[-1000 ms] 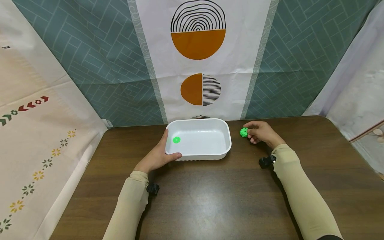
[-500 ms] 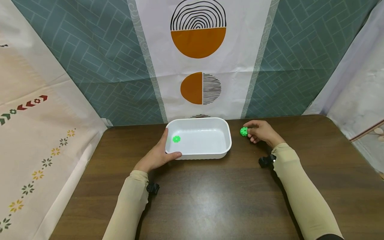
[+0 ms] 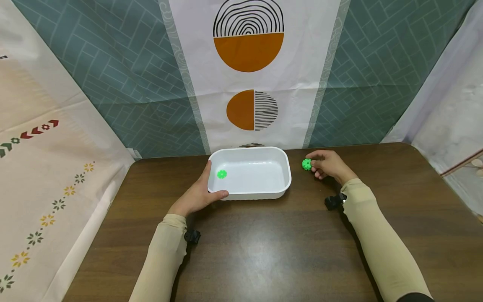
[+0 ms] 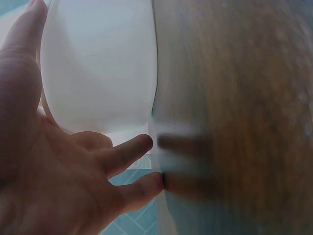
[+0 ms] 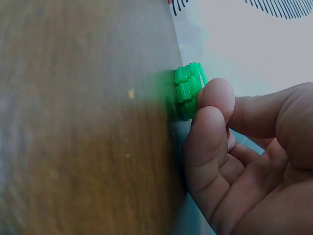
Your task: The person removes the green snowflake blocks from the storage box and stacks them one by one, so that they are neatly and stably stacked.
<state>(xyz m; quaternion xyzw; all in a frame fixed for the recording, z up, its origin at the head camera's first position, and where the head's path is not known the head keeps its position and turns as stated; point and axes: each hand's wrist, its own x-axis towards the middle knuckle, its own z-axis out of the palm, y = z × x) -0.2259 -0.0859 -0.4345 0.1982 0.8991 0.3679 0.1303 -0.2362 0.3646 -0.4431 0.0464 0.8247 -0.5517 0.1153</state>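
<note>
A white rectangular plastic tray [image 3: 250, 172] stands near the table's back edge. One green flower-shaped disc [image 3: 222, 174] lies inside it, towards the left end. My left hand [image 3: 194, 193] holds the tray's left end, thumb along the front wall and fingers at the left side. In the left wrist view, two fingers of the left hand [image 4: 88, 171] stick out beside the white wall. To the right of the tray, my right hand [image 3: 329, 164] pinches a small stack of green flower-shaped discs [image 5: 188, 90] between thumb and fingers, at the tabletop. The fingertips hide part of the stack.
The brown wooden table [image 3: 260, 247] reaches up to a patterned cloth [image 3: 317, 75] hanging right behind its back edge. Pale cloths hang on both sides. A small black wrist camera [image 3: 192, 237] sits at the left wrist, another at the right.
The whole view has shifted up very slightly. Both hands, the tray and the green discs keep their places relative to one another.
</note>
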